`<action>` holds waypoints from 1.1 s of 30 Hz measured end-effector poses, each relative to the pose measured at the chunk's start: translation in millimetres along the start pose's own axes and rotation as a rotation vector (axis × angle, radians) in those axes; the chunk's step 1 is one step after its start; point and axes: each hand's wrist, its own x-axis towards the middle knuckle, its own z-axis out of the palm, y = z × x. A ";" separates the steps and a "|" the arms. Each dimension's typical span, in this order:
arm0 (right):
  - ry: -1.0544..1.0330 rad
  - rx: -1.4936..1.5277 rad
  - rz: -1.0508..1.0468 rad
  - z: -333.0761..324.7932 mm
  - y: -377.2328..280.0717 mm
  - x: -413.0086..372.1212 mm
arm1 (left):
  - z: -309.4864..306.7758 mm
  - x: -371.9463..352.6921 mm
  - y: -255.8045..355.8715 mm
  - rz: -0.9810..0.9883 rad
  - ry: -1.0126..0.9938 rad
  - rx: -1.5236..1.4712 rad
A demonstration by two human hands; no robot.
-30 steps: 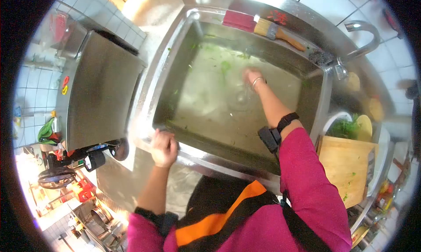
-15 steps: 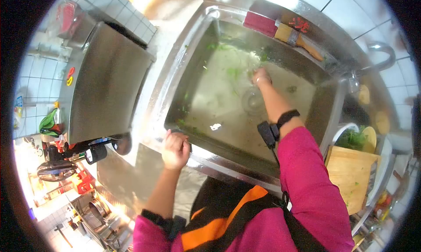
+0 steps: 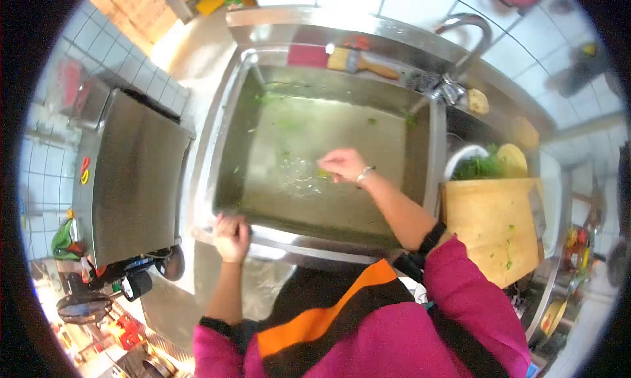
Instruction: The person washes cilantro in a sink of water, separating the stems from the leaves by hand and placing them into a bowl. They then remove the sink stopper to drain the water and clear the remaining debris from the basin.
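A deep steel sink filled with cloudy water lies in front of me. Over the water is my right hand, its fingers pinched together, with a small yellow-green leaf scrap showing at the fingertips. Ripples spread on the water just left of it. My left hand is curled over the sink's front left rim. Bits of green leaf float mostly along the far left side.
A brush and a dark red block lie on the back ledge near the faucet. To the right, a wooden cutting board adjoins a white bowl of greens. A steel cabinet stands left.
My right hand has come up out of the water and towards me, its fingers now pinched. The view has turned, while my left hand stays on the rim. The white scrap no longer shows.
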 end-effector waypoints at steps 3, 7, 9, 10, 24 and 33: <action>0.135 -0.967 -0.034 -2.8 24.8 -13.8 | 5.6 -3.0 -6.2 -0.007 0.008 0.029; 0.515 -0.661 -0.153 -60.4 30.5 -67.4 | 8.9 -7.1 -14.0 -0.001 0.000 0.063; 0.738 -0.717 -0.242 -115.1 58.0 -92.7 | 8.0 -5.2 -10.8 0.007 -0.001 0.060; 0.794 -0.679 -0.228 -137.1 54.4 -116.6 | 6.2 -4.2 -9.0 0.007 0.003 0.070; 1.101 -0.685 -0.391 -198.2 48.1 -115.9 | 1.7 1.9 -1.0 0.058 0.054 0.045; 0.911 -0.801 -0.349 -83.6 84.9 104.3 | 4.2 1.2 -4.7 0.020 0.022 0.043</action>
